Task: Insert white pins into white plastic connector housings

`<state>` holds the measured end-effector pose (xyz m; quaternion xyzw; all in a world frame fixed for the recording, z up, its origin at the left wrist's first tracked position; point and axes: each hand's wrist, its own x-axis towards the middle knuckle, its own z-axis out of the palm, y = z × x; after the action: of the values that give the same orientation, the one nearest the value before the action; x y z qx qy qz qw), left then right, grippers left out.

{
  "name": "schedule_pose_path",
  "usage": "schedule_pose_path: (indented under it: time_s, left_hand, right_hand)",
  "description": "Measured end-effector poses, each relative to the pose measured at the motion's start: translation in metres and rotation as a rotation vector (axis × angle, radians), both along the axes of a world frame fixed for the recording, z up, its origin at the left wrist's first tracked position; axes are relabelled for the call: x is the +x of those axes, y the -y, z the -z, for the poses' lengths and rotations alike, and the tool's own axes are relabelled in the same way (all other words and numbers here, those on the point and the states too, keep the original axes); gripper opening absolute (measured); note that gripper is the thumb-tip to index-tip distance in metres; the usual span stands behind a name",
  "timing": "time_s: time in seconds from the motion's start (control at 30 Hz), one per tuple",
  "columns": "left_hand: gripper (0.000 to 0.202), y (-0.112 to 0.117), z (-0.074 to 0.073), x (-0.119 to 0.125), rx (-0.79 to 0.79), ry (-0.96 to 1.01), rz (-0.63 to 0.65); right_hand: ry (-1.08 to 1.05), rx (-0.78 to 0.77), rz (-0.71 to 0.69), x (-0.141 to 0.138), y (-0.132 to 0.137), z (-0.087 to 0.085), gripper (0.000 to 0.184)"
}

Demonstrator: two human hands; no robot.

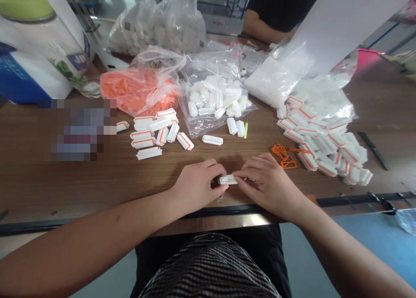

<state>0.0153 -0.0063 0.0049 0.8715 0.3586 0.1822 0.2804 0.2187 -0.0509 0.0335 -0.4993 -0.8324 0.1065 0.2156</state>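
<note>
Between my two hands, near the table's front edge, is a small white plastic connector housing [228,179] with a row of slots showing on top. My left hand [202,182] pinches its left end between thumb and fingers. The fingertips of my right hand [267,179] close on its right end and cover that part. Just right of my right hand lie several loose orange frames [283,155]. Beyond my hands, a single white housing [212,140] lies on the wood, with another, orange-edged housing [185,141] to its left.
White housings with orange strips form a group [146,142] at left and a heap [325,146] at right. Behind are bags of orange parts [139,90], white housings [218,98] and white granules [274,79]. A green-handled tool [245,131] and a black strip [373,150] lie there. Another person's arm [260,27] rests opposite.
</note>
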Motion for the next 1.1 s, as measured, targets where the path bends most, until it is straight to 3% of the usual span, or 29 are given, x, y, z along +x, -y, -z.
schedule_pose_path:
  time_s: [0.23,0.3,0.4,0.47,0.57,0.67,0.93,1.1]
  left_hand:
    - [0.011,0.0,0.001,-0.001,0.003,0.028,0.015]
    - [0.011,0.0,0.002,-0.001,0.009,0.03,0.009]
    - [0.01,0.0,0.002,-0.002,0.012,0.024,0.016]
    - [0.009,-0.001,0.001,-0.002,0.011,0.034,0.025]
    - [0.011,-0.001,0.002,-0.002,0.014,0.051,0.031]
    - [0.012,-0.002,0.003,-0.003,0.018,0.055,0.035]
    - [0.012,-0.002,0.002,-0.003,0.02,0.044,0.038]
    - [0.012,-0.002,0.002,-0.003,0.019,0.052,0.035]
  right_hand:
    - [0.124,0.151,0.018,-0.008,0.015,0.004,0.018]
    - [0.051,0.14,0.035,0.0,0.018,0.006,0.018]
    - [-0.105,0.082,0.244,0.026,0.018,0.01,0.018]
    - [-0.025,0.055,0.449,0.047,0.016,0.014,0.019]
    - [0.037,-0.082,0.558,0.066,0.014,0.019,0.022]
    - [0.015,-0.169,0.601,0.066,0.014,0.022,0.024]
    - [0.04,-0.115,0.508,0.055,0.016,0.023,0.024]
    - [0.092,-0.165,0.623,0.063,0.016,0.023,0.032]
